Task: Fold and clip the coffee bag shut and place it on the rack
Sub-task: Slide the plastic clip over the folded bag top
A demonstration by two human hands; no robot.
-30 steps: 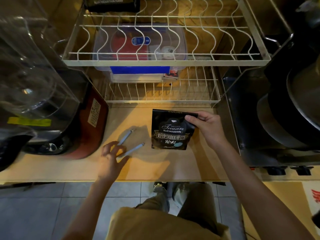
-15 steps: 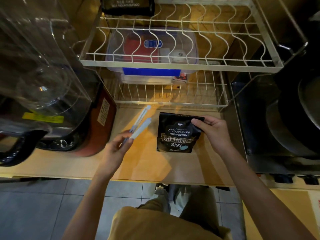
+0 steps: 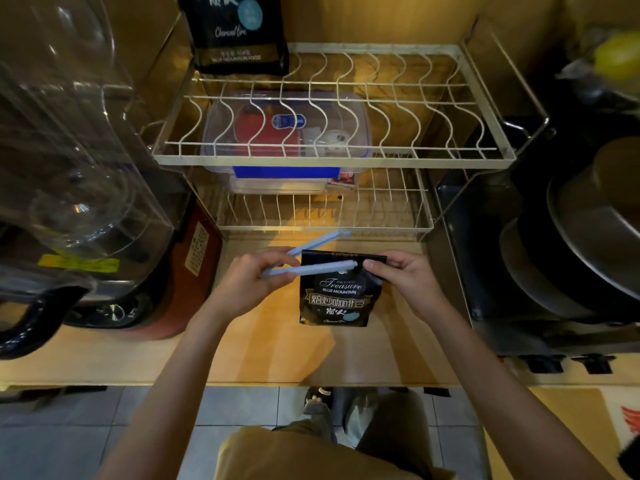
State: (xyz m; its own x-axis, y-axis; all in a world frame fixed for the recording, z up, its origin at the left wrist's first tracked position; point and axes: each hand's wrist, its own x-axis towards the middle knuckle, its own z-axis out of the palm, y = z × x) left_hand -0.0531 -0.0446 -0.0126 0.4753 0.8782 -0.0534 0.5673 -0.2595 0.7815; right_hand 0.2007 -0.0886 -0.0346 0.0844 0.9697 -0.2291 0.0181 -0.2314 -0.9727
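Note:
A small black coffee bag [image 3: 337, 296] with white lettering stands on the wooden counter, its top folded over. My right hand [image 3: 403, 277] pinches the bag's upper right corner. My left hand [image 3: 249, 282] holds the hinge end of a pale blue sealing clip [image 3: 311, 268]. The clip is spread open: its front arm lies across the bag's folded top, and its rear arm angles up behind the bag. A two-tier white wire rack [image 3: 332, 161] stands just behind the bag.
A second, larger black coffee bag [image 3: 239, 32] stands at the back left of the rack's top tier. A clear lidded box [image 3: 287, 140] sits on the lower tier. A glass-jug blender [image 3: 79, 188] crowds the left; dark pans [image 3: 581, 244] are stacked at the right.
My left hand lifted the clip off the counter and carried it right to the bag. The clip's arms now straddle the folded top. My right hand kept its hold on the bag.

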